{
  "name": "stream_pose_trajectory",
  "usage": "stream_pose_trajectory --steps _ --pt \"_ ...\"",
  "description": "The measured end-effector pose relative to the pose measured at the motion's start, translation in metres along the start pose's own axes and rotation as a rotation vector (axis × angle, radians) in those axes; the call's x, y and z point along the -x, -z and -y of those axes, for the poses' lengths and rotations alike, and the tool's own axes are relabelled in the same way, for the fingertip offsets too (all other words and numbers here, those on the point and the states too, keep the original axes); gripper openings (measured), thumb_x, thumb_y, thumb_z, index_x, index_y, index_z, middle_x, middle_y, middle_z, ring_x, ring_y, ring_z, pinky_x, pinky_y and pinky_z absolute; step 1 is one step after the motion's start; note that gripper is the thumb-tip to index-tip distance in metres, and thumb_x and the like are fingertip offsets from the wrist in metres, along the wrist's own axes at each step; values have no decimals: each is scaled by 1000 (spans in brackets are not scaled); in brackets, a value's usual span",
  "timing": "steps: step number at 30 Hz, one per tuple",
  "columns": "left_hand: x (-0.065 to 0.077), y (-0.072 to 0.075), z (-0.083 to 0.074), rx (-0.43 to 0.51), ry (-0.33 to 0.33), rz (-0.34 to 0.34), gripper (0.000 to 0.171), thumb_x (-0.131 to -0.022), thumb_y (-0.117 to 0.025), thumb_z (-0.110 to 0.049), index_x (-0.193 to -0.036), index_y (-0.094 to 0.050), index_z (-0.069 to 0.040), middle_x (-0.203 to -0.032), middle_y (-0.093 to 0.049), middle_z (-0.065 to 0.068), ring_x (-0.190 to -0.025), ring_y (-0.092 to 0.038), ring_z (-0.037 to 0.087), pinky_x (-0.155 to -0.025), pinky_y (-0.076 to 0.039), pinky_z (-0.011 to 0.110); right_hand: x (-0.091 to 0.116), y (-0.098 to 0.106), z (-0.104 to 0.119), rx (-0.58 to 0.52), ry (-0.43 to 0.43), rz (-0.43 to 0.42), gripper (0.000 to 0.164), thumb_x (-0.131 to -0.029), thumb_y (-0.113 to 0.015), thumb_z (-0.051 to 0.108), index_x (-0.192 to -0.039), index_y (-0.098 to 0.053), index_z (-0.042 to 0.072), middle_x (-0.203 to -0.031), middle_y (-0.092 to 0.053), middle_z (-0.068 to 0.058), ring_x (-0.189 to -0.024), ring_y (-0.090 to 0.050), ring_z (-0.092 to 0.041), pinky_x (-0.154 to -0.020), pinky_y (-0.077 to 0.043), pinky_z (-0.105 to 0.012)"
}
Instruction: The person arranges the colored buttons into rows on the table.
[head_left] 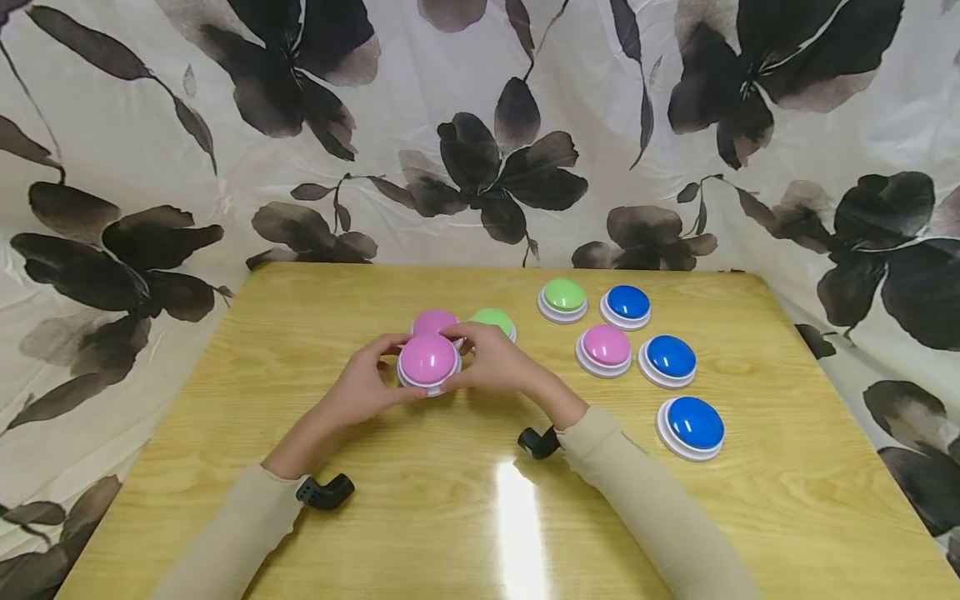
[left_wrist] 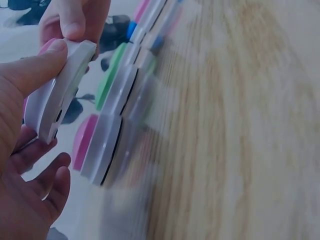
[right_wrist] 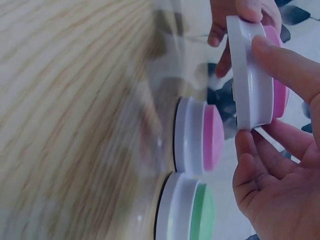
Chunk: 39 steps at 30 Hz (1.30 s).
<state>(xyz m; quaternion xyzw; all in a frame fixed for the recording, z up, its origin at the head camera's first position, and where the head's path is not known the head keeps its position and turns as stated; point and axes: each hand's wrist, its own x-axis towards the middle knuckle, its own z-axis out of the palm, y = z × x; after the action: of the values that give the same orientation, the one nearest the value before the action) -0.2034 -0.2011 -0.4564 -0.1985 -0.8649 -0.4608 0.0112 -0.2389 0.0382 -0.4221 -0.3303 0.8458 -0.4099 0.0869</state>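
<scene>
Tan sleeves (head_left: 652,500) cover both of my arms, which come up from the bottom corners and lean in toward the middle. On my wrists sit two little black gadgets, one on the left (head_left: 325,492) and one on the right (head_left: 538,442). Past them, my left hand (head_left: 367,375) and my right hand (head_left: 491,358) face each other, with a round pink button (head_left: 427,358) between them. Both hands pinch its white rim, thumbs on the near side and pointer fingers on the far side, spread just wide enough to fit it. It is up off the table, pink top facing up, and a small dark slot (left_wrist: 59,115) shows on its white side. To the right, a big blue button (head_left: 696,422) sits closest to me, then a second blue one (head_left: 671,357) with a pink one (head_left: 607,344) just beside it. Behind what I hold, another pink button (head_left: 435,321) peeks out, and near it a green one (head_left: 493,318) is partly hidden by my right hand. Farther back are one more blue button (head_left: 628,302) and one more green one (head_left: 564,294). All these sit on a yellow wood table (head_left: 420,500) with a long white shine (head_left: 517,525). Behind it hangs pale cloth (head_left: 405,83) with big dark flowers.
</scene>
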Motion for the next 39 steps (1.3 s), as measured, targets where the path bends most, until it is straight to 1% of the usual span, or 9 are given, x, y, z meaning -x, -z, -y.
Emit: stream_pose_trajectory --steps 4,8,14,18,26,29,33,36,39 --pt "-4 8 2 -19 -12 -11 81 -71 -88 -34 -138 -49 -12 -129 -54 5 -114 -51 24 -87 -47 47 -11 -1 2 -11 44 -24 74 -66 -91 19 -129 -58 2 -116 -64 -5 -94 -60 -18 -84 -51 -34" --pt "-6 19 7 -50 -31 -35 80 -69 -89 -37 -136 -52 -13 -126 -54 2 -113 -51 22 -84 -47 45 -25 -7 2 -49 85 -19 70 -66 -91 21 -127 -60 6 -118 -63 -1 -99 -59 -14 -86 -50 -29" --pt "-12 36 21 -73 -58 -84 75 -67 -91 -29 -132 -57 -16 -118 -54 0 -104 -49 16 -76 -42 41 -48 -11 5 -52 58 6 71 -70 -90 22 -130 -57 4 -119 -62 -4 -97 -60 -13 -84 -50 -25" --pt "-17 46 31 -62 -45 -73 75 -67 -91 -26 -132 -57 -13 -119 -55 2 -106 -49 17 -78 -42 41 -57 -14 9 -25 46 12 72 -71 -88 22 -133 -55 2 -119 -62 -6 -95 -59 -12 -81 -50 -22" --pt "-23 64 39 -46 -12 -38 75 -70 -90 -19 -135 -54 -9 -124 -54 8 -110 -49 24 -83 -43 44 -75 -15 17 16 40 49 66 -74 -85 16 -131 -56 0 -119 -62 -7 -95 -59 -11 -81 -49 -18" --pt "-24 70 38 -16 -1 -26 74 -71 -89 -13 -136 -53 -5 -125 -54 11 -112 -49 26 -86 -43 47 -82 -15 18 57 37 58 65 -74 -85 19 -129 -57 1 -118 -62 -7 -89 -60 -12 -77 -49 -18" --pt "-25 77 26 20 12 9 73 -72 -87 -8 -135 -52 1 -127 -54 17 -113 -48 31 -89 -42 52 -90 -17 16 101 12 70 68 -74 -86 25 -131 -56 2 -121 -61 -6 -86 -59 -10 -75 -47 -17" --pt "-24 82 15 19 17 49 72 -75 -85 -7 -136 -49 5 -129 -52 21 -113 -48 34 -91 -42 56 -96 -18 14 130 0 70 69 -74 -86 28 -132 -56 3 -122 -62 -5 -90 -59 -11 -77 -46 -17" --pt "-25 86 11 18 37 73 71 -77 -83 -8 -136 -47 7 -132 -51 23 -114 -48 38 -93 -42 58 -100 -20 12 127 -2 65 68 -75 -85 28 -132 -57 4 -123 -61 -5 -101 -57 -13 -81 -45 -18"
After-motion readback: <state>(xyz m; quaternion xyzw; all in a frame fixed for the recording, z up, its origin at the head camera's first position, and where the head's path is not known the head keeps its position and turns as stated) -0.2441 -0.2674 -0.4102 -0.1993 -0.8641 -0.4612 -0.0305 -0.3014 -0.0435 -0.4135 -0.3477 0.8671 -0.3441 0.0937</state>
